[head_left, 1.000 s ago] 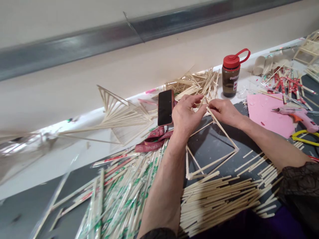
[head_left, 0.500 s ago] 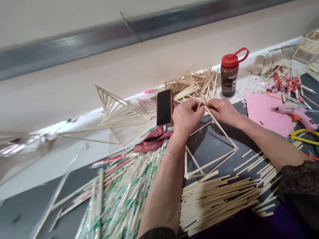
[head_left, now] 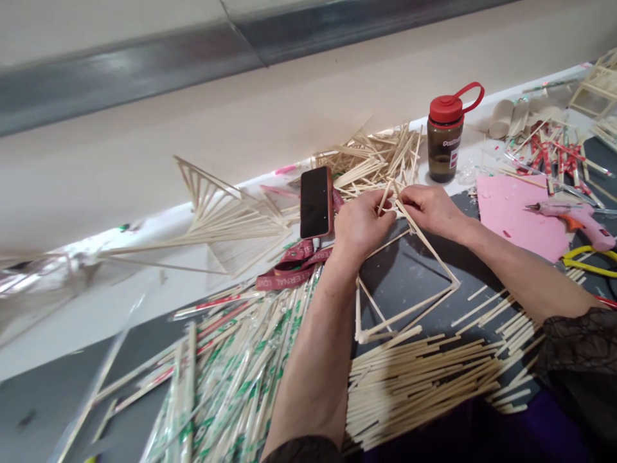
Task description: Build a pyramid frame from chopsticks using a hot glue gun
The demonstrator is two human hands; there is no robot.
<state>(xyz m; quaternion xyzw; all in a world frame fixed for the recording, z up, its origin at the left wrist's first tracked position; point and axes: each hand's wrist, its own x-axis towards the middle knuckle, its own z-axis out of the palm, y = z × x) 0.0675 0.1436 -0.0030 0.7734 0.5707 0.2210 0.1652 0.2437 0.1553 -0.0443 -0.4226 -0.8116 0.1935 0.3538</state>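
A frame of thin wooden sticks [head_left: 428, 247], like disposable chopsticks joined at the corners with whitish blobs, stands on the dark mat. At its far corner my left hand [head_left: 361, 222] pinches a stick that pokes up between thumb and fingers. Right beside it, my right hand [head_left: 429, 209] has its fingers closed at the same corner, by the top of the frame's slanting stick. The fingertips nearly meet, and they partly hide the joint. Loose bare sticks [head_left: 424, 379] lie in a spread pile nearest me, below the frame.
Plastic-wrapped chopsticks [head_left: 231, 379] lie left of my forearm. A phone [head_left: 315, 202] leans near a red lanyard [head_left: 289, 273]. Behind are a stick pile [head_left: 376, 161] and a red-lidded bottle [head_left: 443, 145]. To the right, a pink glue gun [head_left: 578, 218] rests by a pink sheet [head_left: 511, 209] and yellow-handled tool [head_left: 588, 263].
The view has shifted slightly, so everything sits a little higher in the picture. Both hands stay at the frame's far corner with their grip nearly unchanged.
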